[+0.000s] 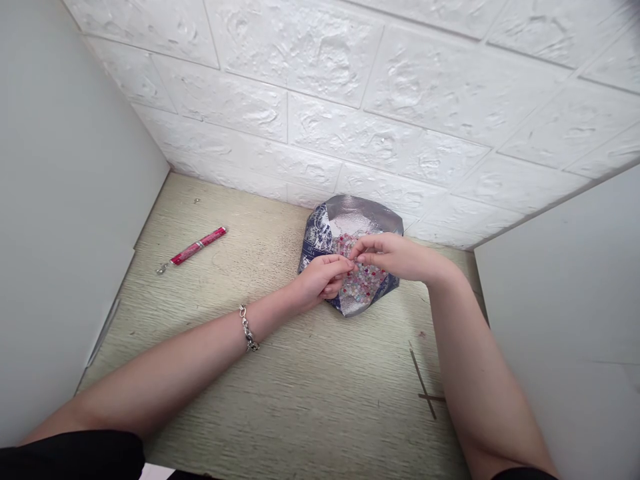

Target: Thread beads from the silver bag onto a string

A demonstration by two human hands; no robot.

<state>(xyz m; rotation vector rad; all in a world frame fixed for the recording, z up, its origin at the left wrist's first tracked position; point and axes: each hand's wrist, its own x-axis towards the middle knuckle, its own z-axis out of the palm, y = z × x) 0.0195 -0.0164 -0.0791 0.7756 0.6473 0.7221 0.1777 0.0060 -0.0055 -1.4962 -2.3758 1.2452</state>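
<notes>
Small beads (363,283), clear, pink and red, lie in a silver-lined pouch (367,210) with a dark blue and white printed outside, opened out against the wall. Over the beads, the fingertips of my left hand (323,277) and my right hand (395,257) meet in a pinch. Whatever is between them is too small to make out. My left wrist wears a silver chain bracelet (246,327).
A red pen-shaped item (199,246) with a clear charm at one end lies on the left of the wooden tabletop (300,393). Two thin brown sticks (423,380) cross beside my right forearm. A white brick-patterned wall (325,120) stands behind, with grey panels on both sides.
</notes>
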